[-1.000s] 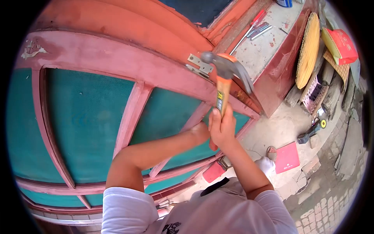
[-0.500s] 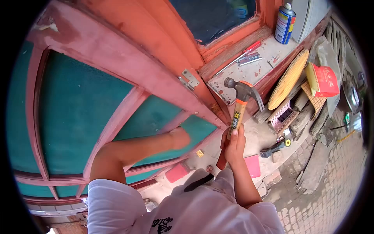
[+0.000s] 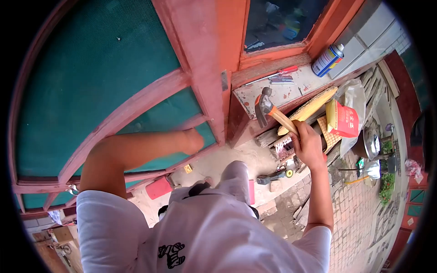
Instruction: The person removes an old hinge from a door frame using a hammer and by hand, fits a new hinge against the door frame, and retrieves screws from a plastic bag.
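My right hand (image 3: 309, 143) is wrapped round the wooden handle of a claw hammer (image 3: 283, 119). The hammer is tilted, its metal head up and to the left, in front of the window ledge. My left hand (image 3: 194, 141) is at the lower part of a faded pink door (image 3: 205, 86) with green mesh panels (image 3: 109, 86), close by a thin crossbar. Its fingers look curled, but what they hold, if anything, is hidden.
On the ledge (image 3: 252, 93) lie a red-handled screwdriver (image 3: 287, 70) and small metal pieces (image 3: 282, 80); a blue spray can (image 3: 328, 60) stands behind. Stacked wood, a red and yellow bag (image 3: 343, 119) and a power tool (image 3: 268, 179) are lower right.
The view has turned and the door stands at a different angle. My right hand has moved right, and the hammer head now leans left instead of standing almost upright.
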`<state>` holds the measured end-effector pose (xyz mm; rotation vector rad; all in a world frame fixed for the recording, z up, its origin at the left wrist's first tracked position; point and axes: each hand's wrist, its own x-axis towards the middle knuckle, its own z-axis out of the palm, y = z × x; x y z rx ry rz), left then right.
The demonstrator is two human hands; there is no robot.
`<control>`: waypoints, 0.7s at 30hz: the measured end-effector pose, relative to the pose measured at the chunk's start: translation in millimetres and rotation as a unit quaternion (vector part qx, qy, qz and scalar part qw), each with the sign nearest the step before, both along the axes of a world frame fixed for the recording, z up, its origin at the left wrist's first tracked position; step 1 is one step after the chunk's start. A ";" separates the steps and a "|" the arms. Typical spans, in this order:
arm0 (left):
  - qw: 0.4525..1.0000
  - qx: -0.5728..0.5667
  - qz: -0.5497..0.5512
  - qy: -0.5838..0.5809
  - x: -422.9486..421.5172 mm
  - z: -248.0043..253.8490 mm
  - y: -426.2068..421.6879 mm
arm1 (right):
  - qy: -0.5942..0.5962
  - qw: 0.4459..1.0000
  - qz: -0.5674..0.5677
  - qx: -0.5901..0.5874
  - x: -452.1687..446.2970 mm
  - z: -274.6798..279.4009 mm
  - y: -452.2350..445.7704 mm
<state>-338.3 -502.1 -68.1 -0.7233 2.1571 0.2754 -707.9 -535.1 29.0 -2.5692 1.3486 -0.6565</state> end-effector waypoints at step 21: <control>0.647 -0.247 0.592 0.413 -52.6 -11.3 9.1 | -0.071 0.939 0.332 -0.051 3.2 2.1 -186.1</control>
